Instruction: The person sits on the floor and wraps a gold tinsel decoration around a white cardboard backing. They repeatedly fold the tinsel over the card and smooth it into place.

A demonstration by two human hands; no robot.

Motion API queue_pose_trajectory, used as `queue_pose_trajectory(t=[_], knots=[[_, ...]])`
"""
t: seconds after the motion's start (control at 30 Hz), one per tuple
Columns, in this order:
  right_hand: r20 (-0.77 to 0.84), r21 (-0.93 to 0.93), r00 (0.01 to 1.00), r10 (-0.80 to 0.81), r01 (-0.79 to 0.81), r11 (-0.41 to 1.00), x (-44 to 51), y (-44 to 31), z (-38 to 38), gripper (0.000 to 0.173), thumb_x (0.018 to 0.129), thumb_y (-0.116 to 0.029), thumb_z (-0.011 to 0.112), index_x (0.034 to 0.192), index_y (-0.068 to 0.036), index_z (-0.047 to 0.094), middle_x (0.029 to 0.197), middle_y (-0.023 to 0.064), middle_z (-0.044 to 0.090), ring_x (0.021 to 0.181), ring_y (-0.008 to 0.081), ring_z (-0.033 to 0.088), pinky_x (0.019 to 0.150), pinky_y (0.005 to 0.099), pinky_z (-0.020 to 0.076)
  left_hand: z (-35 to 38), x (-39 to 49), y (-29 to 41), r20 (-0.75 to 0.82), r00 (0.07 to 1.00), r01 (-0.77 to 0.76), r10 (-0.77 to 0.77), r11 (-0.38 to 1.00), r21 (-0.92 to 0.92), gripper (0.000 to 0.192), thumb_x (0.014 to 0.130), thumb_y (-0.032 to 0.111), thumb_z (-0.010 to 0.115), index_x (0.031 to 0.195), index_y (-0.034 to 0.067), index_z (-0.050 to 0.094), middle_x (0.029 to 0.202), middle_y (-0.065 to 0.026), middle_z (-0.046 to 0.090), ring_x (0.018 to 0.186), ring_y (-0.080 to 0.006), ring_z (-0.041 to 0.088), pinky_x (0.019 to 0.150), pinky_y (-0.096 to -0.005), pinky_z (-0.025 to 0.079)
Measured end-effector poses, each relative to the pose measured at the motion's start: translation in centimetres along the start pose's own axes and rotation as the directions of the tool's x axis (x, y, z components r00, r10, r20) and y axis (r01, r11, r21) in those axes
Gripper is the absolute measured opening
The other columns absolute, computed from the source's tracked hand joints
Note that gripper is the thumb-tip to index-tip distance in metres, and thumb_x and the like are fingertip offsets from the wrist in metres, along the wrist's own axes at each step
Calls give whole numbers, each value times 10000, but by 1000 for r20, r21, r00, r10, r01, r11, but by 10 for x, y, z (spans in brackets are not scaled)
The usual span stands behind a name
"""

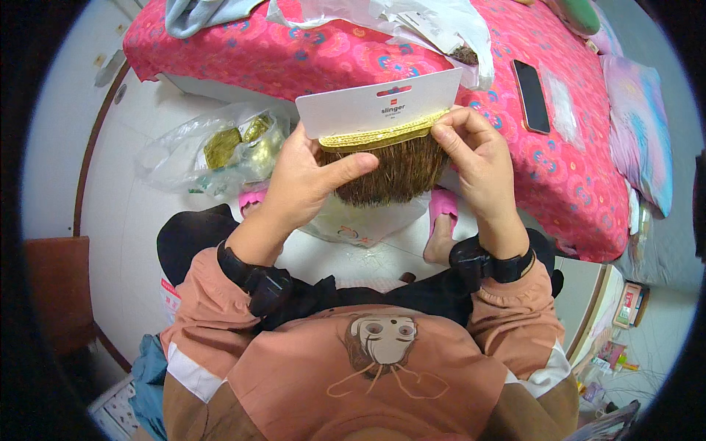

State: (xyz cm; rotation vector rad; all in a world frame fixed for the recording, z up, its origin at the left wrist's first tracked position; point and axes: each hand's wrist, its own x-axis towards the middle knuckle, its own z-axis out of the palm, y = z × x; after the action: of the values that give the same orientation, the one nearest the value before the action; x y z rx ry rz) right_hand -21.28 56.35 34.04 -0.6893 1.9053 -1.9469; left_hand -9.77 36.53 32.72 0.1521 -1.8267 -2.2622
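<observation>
A printed white hang-tag card (358, 105) rises behind a yellow sequined braid trim (386, 135), below which hangs a dense brown fringe (391, 173), perhaps feather or hair. My left hand (314, 171) grips the left end, its thumb lying across the top of the fringe. At the opposite end, my right hand (474, 149) pinches the trim between thumb and fingers. The card's slot faces away from me. Beneath the fringe, a white plastic bag (364, 218) with printing shows between my feet.
Left of my hands, a clear plastic bag (176, 160) holds yellow-gold bundles (223, 149). The bed with a pink patterned cover (573, 182) lies ahead and right, bearing a smartphone (531, 96), clear plastic film (562, 110) and a white bag (480, 33). A brown wooden piece (58, 292) stands far left.
</observation>
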Motion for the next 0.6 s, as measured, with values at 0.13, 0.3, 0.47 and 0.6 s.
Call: queue_pose_trajectory(t=[0.13,0.3,0.47,0.6], knots=[[5,51,1000,10,-10,999,-2,-5,4,94,908,-90,689,906,-30,617,871,-13,624,811,58,566,741,216,444,-2,-1,3,-22,1000,24,-21,990,138,325,857,124,755,1138,-1,650,1074,-59,698,980,-137,631,899,-297,479],[132,33,988,77,-82,996,2,-11,-8,139,867,-82,734,850,-46,602,833,-21,612,750,47,556,681,201,435,-13,3,7,3,999,53,-54,995,82,377,856,115,748,1194,-3,628,1116,-70,689,995,-139,629,915,-303,474],[227,21,968,103,-111,994,2,-14,-15,165,848,-87,753,830,-64,590,780,-43,585,707,36,533,627,189,410,-18,4,6,15,999,49,-49,997,-62,315,869,147,747,1140,1,679,1092,-54,705,980,-118,634,894,-285,484],[252,49,958,137,-154,987,2,-17,-20,173,855,-99,746,821,-75,577,776,-50,575,706,32,519,622,186,396,-20,3,7,30,998,61,-59,994,-94,306,877,139,735,1141,-4,675,1095,-55,701,985,-118,632,901,-278,478]])
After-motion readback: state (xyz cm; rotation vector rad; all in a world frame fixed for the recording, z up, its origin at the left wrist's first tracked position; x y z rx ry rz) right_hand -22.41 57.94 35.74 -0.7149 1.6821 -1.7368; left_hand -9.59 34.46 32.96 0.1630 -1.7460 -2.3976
